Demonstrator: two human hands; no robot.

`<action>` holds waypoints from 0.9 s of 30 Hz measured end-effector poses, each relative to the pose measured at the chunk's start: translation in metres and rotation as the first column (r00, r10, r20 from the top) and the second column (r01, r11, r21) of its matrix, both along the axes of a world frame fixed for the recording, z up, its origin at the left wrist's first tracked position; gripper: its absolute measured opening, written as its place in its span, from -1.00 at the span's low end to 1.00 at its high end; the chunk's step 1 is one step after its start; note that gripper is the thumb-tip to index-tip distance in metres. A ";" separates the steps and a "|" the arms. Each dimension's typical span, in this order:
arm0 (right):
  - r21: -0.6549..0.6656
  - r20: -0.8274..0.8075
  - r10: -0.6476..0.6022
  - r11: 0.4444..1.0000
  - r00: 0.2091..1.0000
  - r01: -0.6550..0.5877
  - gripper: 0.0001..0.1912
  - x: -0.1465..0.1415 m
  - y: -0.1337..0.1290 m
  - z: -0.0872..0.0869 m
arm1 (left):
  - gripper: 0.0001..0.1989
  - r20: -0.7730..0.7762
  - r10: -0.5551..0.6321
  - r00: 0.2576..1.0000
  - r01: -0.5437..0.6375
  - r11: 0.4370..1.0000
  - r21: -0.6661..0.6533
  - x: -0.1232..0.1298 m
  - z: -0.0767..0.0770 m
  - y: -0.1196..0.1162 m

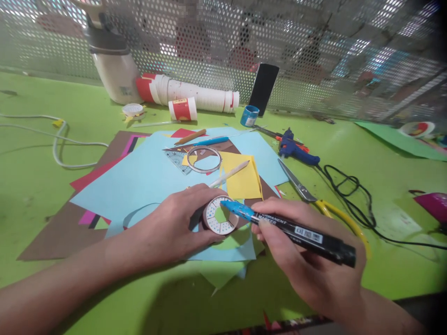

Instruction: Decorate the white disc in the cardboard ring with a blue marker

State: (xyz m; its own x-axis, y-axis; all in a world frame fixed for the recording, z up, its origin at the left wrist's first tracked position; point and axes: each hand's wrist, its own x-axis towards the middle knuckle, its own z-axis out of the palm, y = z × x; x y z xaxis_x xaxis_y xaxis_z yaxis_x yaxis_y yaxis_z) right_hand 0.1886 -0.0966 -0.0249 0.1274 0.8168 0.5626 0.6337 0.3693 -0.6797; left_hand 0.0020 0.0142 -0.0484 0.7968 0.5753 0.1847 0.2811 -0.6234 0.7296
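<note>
My left hand is closed round a small round white paper piece, its top marked with dark dividing lines and coloured dots around a green centre. In my right hand is a black permanent marker with a blue, paint-smeared front end. The marker's tip is at the upper rim of the round piece; whether it touches cannot be made out. Beneath and around my hands lie sheets of light blue paper and a yellow paper piece. A white pencil-like stick rests just beyond the round piece.
Yellow-handled scissors and a blue glue gun with a black cord lie to the right. Stacked paper cups, a sprayer bottle, a blue paint jar and a phone stand along the perforated back panel.
</note>
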 end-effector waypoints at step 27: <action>-0.011 0.065 -0.004 1.000 0.998 0.005 -0.86 -0.002 0.002 0.000 | -0.59 0.004 -0.013 1.000 0.013 0.999 0.044 -0.001 -0.004 0.001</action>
State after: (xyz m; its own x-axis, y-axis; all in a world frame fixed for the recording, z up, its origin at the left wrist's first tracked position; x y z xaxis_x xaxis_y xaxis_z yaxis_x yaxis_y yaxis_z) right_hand 0.1863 -0.0944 -0.0245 0.0946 0.8224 0.5610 0.6785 0.3591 -0.6408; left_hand 0.0011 0.0152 -0.0522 0.8033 0.5563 0.2129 0.2696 -0.6583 0.7028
